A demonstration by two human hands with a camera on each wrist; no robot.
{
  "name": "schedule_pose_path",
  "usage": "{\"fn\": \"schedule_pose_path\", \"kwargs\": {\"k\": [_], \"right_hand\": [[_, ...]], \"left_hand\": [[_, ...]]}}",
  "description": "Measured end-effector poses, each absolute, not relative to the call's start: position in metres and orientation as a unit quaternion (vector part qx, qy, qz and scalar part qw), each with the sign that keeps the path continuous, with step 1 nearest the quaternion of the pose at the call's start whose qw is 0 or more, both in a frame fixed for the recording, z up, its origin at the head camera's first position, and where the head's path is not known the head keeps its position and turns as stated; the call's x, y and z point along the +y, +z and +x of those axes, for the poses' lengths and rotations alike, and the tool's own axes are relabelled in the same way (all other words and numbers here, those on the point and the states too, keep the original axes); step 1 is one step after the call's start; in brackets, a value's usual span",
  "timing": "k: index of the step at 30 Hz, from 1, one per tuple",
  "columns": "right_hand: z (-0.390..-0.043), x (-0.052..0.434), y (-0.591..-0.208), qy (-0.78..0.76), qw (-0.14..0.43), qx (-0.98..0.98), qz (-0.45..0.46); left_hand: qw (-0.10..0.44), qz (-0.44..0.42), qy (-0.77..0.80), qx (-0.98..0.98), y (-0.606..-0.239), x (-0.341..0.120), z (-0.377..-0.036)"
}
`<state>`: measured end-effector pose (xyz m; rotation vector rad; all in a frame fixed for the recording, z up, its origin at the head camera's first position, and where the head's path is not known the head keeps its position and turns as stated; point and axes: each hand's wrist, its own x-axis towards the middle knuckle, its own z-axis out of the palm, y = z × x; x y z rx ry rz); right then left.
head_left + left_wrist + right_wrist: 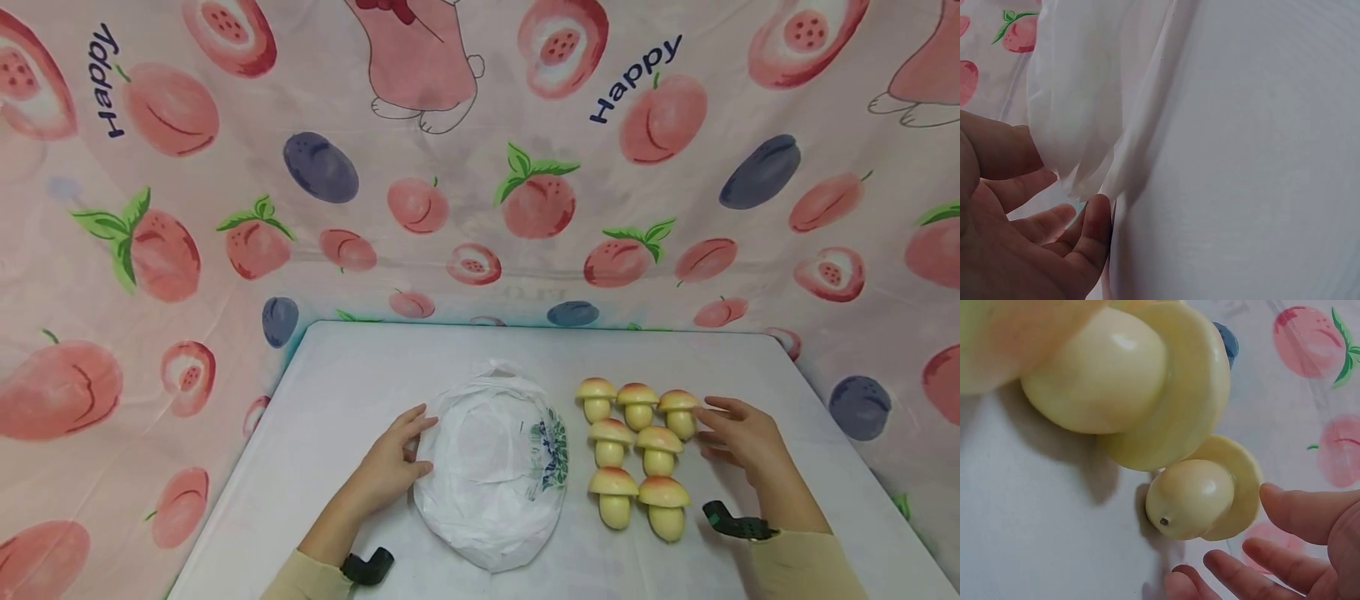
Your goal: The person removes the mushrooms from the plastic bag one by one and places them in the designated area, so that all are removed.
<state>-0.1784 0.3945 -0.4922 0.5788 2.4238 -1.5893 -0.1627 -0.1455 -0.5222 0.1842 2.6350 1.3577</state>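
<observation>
A white plastic bag (491, 471) is laid flat near the front middle of the table (352, 375), with a blue-green print seen on its right side. Its left edge is touched by the left hand (390, 467), whose grip is open: the fingers are stretched out against the plastic and nothing is pinched or enclosed. In the left wrist view the fingertips (1094, 219) are seen pressed against a fold of the thin white film, and the palm is turned upward beside it.

Just to the right of the bag, seven toy mushrooms (637, 454) with yellow stems and orange-tinted caps are set in rows: three at the back, two in the middle, two at the front. The back right mushroom (678, 411) is met by the right hand (738, 437), the fingertips being just beside or touching its cap; contact cannot be told for certain. The grip of this hand is open too, with relaxed fingers around nothing. In the right wrist view that mushroom (1200, 490) is seen lying just before the spread fingers (1300, 509).

The table is covered in white and is surrounded by a pink cloth (480, 167) printed with peaches and plums.
</observation>
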Motion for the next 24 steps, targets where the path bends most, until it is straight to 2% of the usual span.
{"fn": "schedule_pose_path", "kwargs": {"k": [14, 24], "right_hand": [[-0.173, 0.395, -0.484, -0.497, 0.079, 0.839, 0.210], [-0.166, 0.387, -0.470, -0.466, 0.055, 0.860, 0.201]], "left_hand": [[0.074, 0.039, 0.459, 0.885, -0.515, -0.152, -0.164], [0.036, 0.030, 0.459, 0.887, -0.504, -0.159, -0.166]]}}
